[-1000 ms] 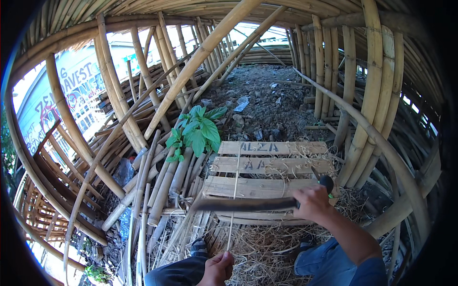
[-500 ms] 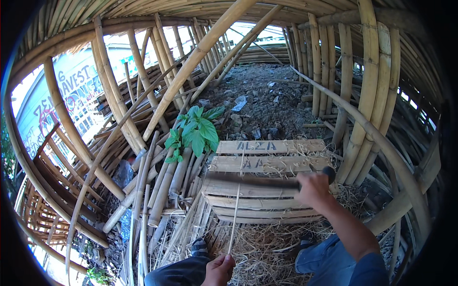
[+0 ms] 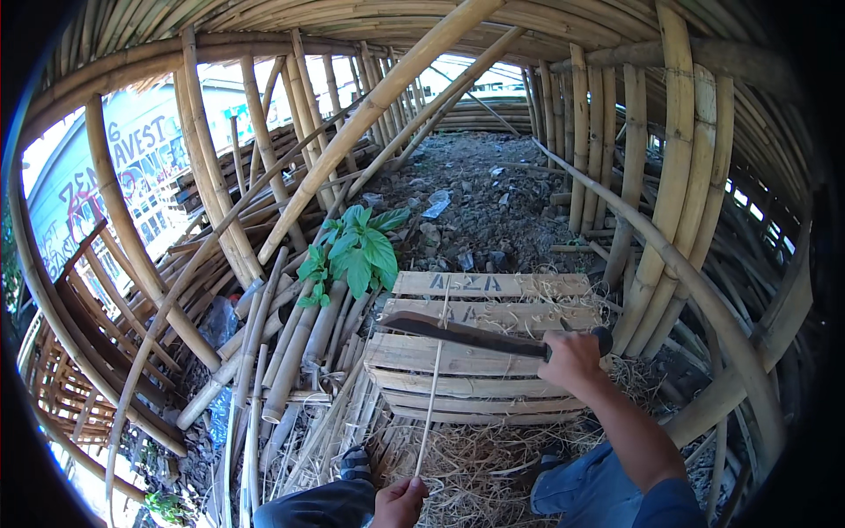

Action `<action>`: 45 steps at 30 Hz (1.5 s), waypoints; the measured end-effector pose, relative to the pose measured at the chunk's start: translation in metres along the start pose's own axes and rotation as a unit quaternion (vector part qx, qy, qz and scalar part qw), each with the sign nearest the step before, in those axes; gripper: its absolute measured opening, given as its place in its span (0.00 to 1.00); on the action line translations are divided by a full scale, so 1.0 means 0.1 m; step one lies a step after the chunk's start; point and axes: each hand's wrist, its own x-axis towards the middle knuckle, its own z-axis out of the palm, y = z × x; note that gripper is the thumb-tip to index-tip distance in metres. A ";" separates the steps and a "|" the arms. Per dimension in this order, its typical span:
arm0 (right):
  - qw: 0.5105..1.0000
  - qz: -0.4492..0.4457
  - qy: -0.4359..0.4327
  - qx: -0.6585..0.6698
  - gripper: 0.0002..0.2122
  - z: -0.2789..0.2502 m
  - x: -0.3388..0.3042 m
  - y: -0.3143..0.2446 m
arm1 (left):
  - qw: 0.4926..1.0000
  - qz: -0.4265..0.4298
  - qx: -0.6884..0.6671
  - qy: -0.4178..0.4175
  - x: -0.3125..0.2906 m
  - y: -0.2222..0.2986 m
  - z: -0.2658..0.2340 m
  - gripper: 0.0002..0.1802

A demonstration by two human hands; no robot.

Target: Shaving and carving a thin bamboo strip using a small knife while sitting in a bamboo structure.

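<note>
1. The thin bamboo strip (image 3: 432,392) slants up from between the person's legs, its far part over the slatted wooden crate (image 3: 493,363).
2. The left grip (image 3: 400,503) pinches the strip's near end between thumb and fingers.
3. The machete (image 3: 471,335) lies crosswise above the strip, its tip pointing left; I cannot tell whether the 2 touch.
4. The right grip (image 3: 574,359) is wrapped around the machete's dark handle, above the crate's right part.
5. Curled shavings (image 3: 493,462) cover the ground in front of the crate, and some lie on its right side.
6. A leafy green plant (image 3: 359,255) stands just beyond the crate's far left corner, beside stacked bamboo poles (image 3: 302,356).
7. Farther off, stony ground (image 3: 484,189) stretches between upright bamboo posts (image 3: 679,141).
</note>
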 end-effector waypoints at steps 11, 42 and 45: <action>0.969 -0.183 0.156 0.052 0.11 0.06 -0.16 -0.20 | 0.943 -0.152 -0.224 -0.195 0.23 0.44 -0.03 0.16; 0.958 -0.237 0.087 0.134 0.10 -0.03 -0.38 -0.61 | 0.978 -0.137 -0.122 -0.098 0.11 0.49 0.32 0.27; 0.957 -0.213 0.145 0.134 0.09 -0.09 -0.15 -0.44 | 0.947 0.249 0.138 -0.147 0.16 -0.33 0.12 0.19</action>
